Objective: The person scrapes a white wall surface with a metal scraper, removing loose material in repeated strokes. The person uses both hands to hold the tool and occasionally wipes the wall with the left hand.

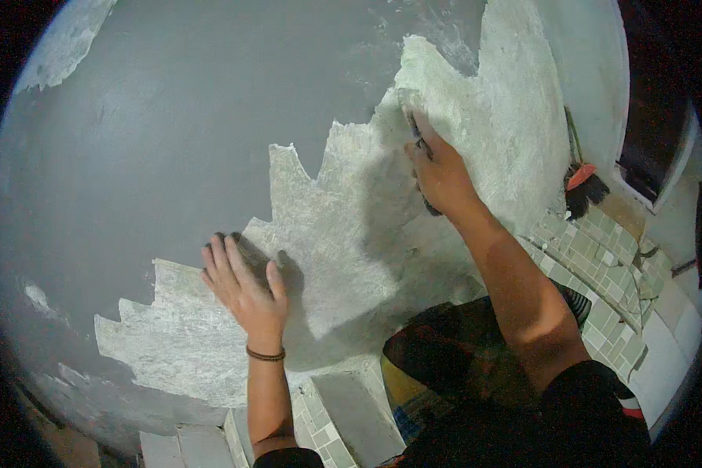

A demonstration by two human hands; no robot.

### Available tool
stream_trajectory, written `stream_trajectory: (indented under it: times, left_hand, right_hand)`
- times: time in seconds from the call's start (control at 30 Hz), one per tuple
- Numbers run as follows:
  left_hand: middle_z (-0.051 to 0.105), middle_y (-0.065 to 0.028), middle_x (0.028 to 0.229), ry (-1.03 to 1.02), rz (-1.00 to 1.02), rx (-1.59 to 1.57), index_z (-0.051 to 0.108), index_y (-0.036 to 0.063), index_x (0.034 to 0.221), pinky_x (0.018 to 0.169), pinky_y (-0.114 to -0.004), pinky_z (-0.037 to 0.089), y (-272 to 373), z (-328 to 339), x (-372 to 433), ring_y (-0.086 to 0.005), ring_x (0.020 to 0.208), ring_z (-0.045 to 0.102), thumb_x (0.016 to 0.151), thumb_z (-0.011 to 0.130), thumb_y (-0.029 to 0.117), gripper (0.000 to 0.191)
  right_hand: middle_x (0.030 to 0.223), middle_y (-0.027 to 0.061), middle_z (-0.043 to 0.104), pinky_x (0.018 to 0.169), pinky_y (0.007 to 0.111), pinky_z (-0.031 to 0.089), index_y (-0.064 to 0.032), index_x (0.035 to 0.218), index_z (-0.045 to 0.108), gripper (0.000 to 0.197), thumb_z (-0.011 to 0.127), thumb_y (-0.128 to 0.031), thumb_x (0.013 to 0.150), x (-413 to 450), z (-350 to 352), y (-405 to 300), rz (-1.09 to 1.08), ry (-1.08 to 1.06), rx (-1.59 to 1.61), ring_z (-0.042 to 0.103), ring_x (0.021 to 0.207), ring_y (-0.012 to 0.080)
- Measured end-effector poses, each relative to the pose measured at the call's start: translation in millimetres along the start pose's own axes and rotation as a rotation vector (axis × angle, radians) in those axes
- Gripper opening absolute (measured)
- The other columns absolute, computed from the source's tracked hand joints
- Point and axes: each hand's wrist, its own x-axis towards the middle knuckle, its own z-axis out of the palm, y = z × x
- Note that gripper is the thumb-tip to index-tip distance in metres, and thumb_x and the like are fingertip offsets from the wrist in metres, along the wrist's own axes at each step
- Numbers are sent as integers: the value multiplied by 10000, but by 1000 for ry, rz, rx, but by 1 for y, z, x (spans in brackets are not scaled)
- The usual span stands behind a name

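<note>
A wall with smooth grey paint (169, 146) and a rough, pale scraped area (345, 234) fills the view. My right hand (441, 169) is closed around a dark-handled hand tool (413, 124), probably a scraper, whose blurred tip lies against the pale area near the jagged paint edge. Much of the tool is hidden by my fingers. My left hand (245, 286), with a brown band on its wrist, rests flat on the wall at the lower edge of the grey paint, fingers spread and holding nothing.
A broom with black bristles and a red collar (582, 176) leans by the wall at right. Tiled steps (602, 234) lie beneath it, near a dark doorway (652, 105). Below the wall are more tiled ledges (351, 415) beside my knee.
</note>
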Motion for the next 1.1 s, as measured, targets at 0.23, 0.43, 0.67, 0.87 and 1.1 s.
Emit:
stream_trajectory:
  times: [0.23,0.43,0.67,0.87,1.1]
  left_hand:
    - [292,-221,1627,56,32,217,414,-20,1511,1223,-610,69,-60,25,-36,-424,1536,168,1009,457,486,714]
    - [299,-218,1625,65,17,245,454,-34,1482,1230,-595,45,-63,37,-40,-406,1540,173,1009,411,501,715]
    - [345,-225,1599,109,81,257,499,-29,1449,1233,-607,41,-61,33,-37,-398,1530,214,1013,378,515,707]
    - [397,-206,1576,118,68,230,535,7,1434,1232,-609,34,-60,33,-37,-385,1521,251,1009,387,544,701]
    - [340,-161,1620,44,51,90,440,68,1510,1181,-681,139,-62,27,-40,-383,1521,243,930,591,522,752]
  right_hand:
    - [1045,257,699,900,454,523,-218,1600,289,630,542,-241,1024,-45,37,-16,-232,-214,-238,697,939,419]
    - [904,269,671,810,502,511,-149,1612,216,692,540,-194,1002,-73,55,-24,-322,-279,-374,666,844,447]
    - [882,258,657,811,485,503,-128,1605,233,694,551,-192,992,-75,67,-19,-315,-252,-426,638,843,453]
    - [960,269,668,847,480,506,-154,1569,341,631,562,-200,980,-75,57,-28,-362,-236,-433,647,906,447]
    - [928,285,669,799,481,526,-158,1598,275,759,588,-177,907,-94,27,-64,-273,-236,-605,663,822,466]
